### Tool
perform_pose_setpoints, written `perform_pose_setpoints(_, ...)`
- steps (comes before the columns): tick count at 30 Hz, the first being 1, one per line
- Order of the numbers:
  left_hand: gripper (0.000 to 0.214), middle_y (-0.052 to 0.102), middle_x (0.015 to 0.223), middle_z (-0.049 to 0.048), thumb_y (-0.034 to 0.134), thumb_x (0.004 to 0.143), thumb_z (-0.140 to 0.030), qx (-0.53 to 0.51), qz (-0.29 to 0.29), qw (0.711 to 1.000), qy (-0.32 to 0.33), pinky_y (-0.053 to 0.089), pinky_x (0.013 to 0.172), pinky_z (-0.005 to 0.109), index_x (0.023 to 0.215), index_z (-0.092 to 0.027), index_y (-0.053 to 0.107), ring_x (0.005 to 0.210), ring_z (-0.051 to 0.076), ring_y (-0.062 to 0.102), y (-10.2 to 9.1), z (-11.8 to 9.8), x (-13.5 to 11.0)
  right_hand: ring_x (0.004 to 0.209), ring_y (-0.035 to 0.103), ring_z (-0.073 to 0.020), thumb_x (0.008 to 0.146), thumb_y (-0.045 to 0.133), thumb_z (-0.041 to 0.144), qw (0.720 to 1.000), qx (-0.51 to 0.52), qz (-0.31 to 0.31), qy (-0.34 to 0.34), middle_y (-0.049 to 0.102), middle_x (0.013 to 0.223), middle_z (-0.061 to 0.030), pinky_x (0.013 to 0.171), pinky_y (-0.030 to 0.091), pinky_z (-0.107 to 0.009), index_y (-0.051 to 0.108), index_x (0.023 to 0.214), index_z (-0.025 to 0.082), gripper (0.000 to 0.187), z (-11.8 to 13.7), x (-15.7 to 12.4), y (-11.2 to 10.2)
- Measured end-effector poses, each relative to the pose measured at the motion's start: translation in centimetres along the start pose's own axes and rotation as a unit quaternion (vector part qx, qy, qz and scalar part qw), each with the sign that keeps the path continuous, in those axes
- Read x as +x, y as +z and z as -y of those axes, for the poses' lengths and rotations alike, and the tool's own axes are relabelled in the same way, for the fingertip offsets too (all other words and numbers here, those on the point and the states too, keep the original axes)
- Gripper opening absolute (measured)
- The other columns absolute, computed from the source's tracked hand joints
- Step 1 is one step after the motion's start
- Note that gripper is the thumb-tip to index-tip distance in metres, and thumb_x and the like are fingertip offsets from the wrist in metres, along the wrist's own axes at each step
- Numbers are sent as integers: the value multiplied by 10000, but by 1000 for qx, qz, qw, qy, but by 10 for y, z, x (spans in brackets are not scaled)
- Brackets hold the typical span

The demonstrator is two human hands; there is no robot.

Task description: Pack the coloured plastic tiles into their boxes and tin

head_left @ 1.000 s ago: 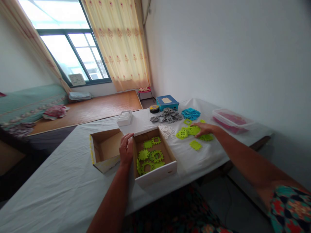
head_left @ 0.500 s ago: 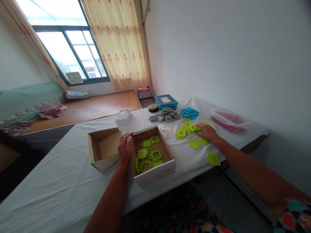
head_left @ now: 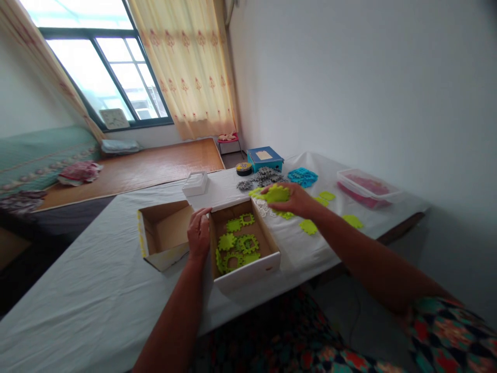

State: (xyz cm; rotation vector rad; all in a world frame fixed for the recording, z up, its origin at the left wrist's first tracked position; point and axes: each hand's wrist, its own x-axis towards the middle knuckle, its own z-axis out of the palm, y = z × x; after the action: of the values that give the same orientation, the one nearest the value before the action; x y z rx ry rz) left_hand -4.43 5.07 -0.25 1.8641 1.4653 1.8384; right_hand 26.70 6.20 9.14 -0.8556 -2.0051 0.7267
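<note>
R hand clamped on green pcs by open box's far R corner, nr table's front edge; L hand at box's L rim, grip unclear; other pcs inside.

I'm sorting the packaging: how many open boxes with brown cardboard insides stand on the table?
2. The white-sided box holds green pieces, with the left hand at its left edge; the second box stands left of it. No other shows.

Head cam, fwd/down, close over tbl
</note>
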Motion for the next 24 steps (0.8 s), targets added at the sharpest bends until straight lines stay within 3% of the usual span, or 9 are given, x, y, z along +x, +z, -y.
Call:
perform_pose_setpoints(3, 449, 617, 1156, 110, 331, 974, -428, -21, -6, 1000, -12, 541, 846, 330, 1090, -165, 676, 1109, 214, 572, -1, -3, -1, 963, 659, -215, 731, 755, 268, 990, -65, 102, -78, 715, 1085, -63, 870, 497, -332, 703, 1134, 215, 409, 28, 6, 67)
perform_pose_setpoints(6, 482, 614, 1171, 116, 301, 983, -441, -31, -8, 999, -17, 539, 845, 329, 1095, -158, 674, 1118, 213, 571, -2, -5, -2, 1154, 572, -291, 620, 850, 374, 969, -155, 152, -116, 642, 1256, -103, 989, 431, -435, 646, 1244, 260, 666, 20, 7, 91)
perform_pose_setpoints(8, 479, 616, 1174, 115, 305, 983, -443, -31, -7, 999, -21, 537, 857, 332, 1098, -161, 674, 1127, 214, 570, -1, -4, -2, 1219, 526, -295, 627, 844, 433, 969, -160, 136, -129, 601, 1318, -107, 1028, 400, -453, 598, 1303, 263, 739, 8, 10, 79)
perform_pose_setpoints(13, 483, 623, 1164, 110, 315, 977, -462, -27, -3, 999, -26, 537, 870, 341, 1094, -171, 681, 1126, 217, 571, 1, -2, 0, 1120, 601, -212, 908, 592, 388, 978, -127, 83, -142, 690, 1162, -76, 1011, 420, -379, 714, 1089, 227, 271, -4, 9, 40)
perform_pose_setpoints(16, 486, 625, 1160, 110, 309, 978, -463, -19, -4, 1000, -22, 536, 867, 339, 1090, -171, 682, 1128, 217, 569, 2, -2, 1, 1235, 521, -237, 923, 541, 470, 963, -173, 125, -161, 648, 1250, -93, 1084, 345, -422, 666, 1197, 218, 392, 2, -1, 51)
perform_pose_setpoints(18, 483, 625, 1159, 112, 311, 978, -461, -15, -5, 1000, -21, 537, 860, 340, 1090, -170, 680, 1133, 219, 567, 1, -2, 1, 1350, 393, -281, 819, 615, 606, 954, -207, 150, -155, 520, 1411, -112, 1125, 280, -470, 512, 1387, 220, 694, -1, -4, 54)
perform_pose_setpoints(20, 476, 622, 1169, 112, 318, 977, -458, -12, -5, 1000, -22, 538, 853, 340, 1092, -172, 680, 1133, 220, 566, 0, -2, 0, 1389, 326, -294, 744, 635, 691, 957, -231, 137, -109, 410, 1498, -112, 1132, 268, -479, 361, 1487, 236, 913, -17, -1, 42)
perform_pose_setpoints(22, 471, 620, 1173, 110, 322, 976, -455, -7, -3, 1000, -21, 538, 850, 339, 1092, -175, 682, 1125, 219, 568, 0, -3, -1, 1395, 306, -313, 736, 617, 718, 954, -281, 106, -10, 370, 1521, -110, 1130, 258, -502, 360, 1489, 257, 919, -45, 5, 19)
perform_pose_setpoints(24, 471, 617, 1170, 111, 320, 977, -451, -7, 0, 1000, -19, 537, 849, 337, 1093, -172, 681, 1119, 216, 567, 0, -3, -1, 1413, 234, -394, 664, 651, 750, 919, -353, 114, 135, 301, 1552, -136, 1107, 223, -600, 399, 1472, 264, 975, -79, 9, -6)
